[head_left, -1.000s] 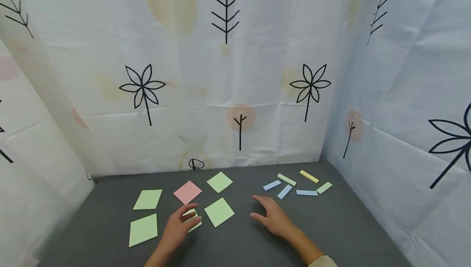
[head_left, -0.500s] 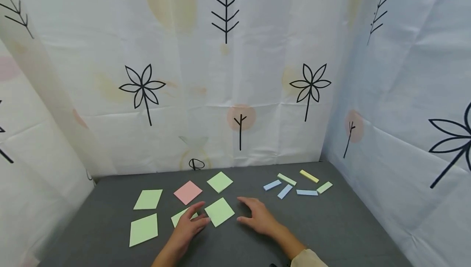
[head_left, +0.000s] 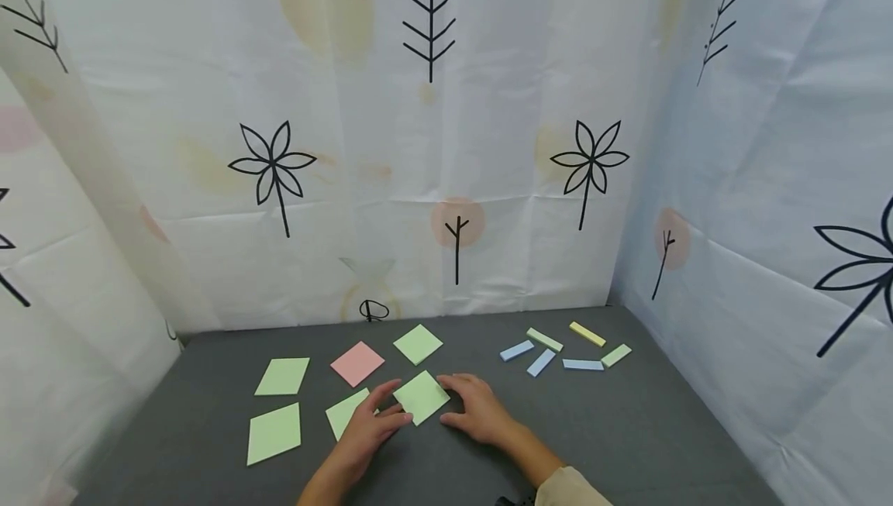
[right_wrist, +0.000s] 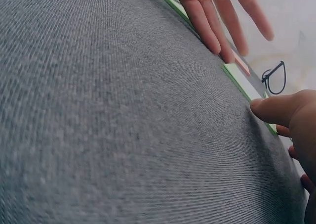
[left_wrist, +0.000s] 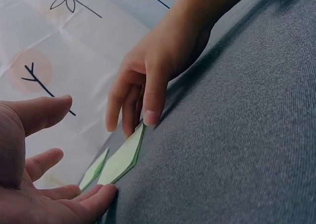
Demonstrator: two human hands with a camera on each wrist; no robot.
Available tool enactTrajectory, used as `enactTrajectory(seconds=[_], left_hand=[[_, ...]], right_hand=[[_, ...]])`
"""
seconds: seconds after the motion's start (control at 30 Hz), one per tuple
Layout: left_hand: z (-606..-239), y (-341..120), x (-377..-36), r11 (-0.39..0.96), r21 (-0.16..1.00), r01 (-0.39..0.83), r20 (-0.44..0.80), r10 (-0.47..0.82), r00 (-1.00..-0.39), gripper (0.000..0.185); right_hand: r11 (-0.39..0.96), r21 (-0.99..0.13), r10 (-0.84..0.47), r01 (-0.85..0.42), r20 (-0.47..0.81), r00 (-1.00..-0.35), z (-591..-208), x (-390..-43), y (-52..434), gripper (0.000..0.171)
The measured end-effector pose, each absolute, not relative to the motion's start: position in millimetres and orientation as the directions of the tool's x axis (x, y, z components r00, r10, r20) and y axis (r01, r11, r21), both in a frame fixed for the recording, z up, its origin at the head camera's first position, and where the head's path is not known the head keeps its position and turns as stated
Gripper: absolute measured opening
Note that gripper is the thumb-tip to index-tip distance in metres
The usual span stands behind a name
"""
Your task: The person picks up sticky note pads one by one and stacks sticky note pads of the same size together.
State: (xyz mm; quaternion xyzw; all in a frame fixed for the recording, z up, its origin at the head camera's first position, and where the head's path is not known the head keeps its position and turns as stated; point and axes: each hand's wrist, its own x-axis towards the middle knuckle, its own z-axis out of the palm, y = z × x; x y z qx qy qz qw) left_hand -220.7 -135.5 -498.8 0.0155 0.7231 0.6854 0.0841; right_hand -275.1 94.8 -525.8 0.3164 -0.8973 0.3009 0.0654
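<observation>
Both hands have been brought inward since earlier: the left hand at 9 o'clock and right hand at 3 o'clock flank the green note mid-tabletop, each grip relaxed, fingertips touching its edges, nothing clasped. Squaring seems underway; a gentle nudge is called for.

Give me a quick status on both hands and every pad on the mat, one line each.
left hand: open, fingertips at the middle green pad's left edge
right hand: open, thumb at that pad's right edge
middle green pad: flat between both hands
green pad under left hand: flat, partly covered
pink pad: flat, untouched
other green pads: flat, untouched
small strips: scattered, untouched
</observation>
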Motion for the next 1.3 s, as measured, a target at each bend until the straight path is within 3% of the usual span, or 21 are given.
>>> enactTrajectory(seconds=[0.43,1.07,1.3], left_hand=[[-511,-116,-240,0.086,0.996,-0.020,-0.034,0.156,-0.987,0.072],[-521,-100,-240,0.129,0.992,0.018,0.010,0.065,-0.998,0.072],[-522,-103,-239,0.146,0.989,0.028,0.016,0.082,-0.997,0.071]], right_hand=[[0.602,-0.528,-0.492,-0.598,0.345,-0.800,-528,-269,107,0.058],[0.629,-0.512,-0.442,-0.585,0.383,-0.811,-526,-271,107,0.051],[0.598,-0.473,-0.548,-0.647,0.348,-0.761,-524,-285,108,0.049]])
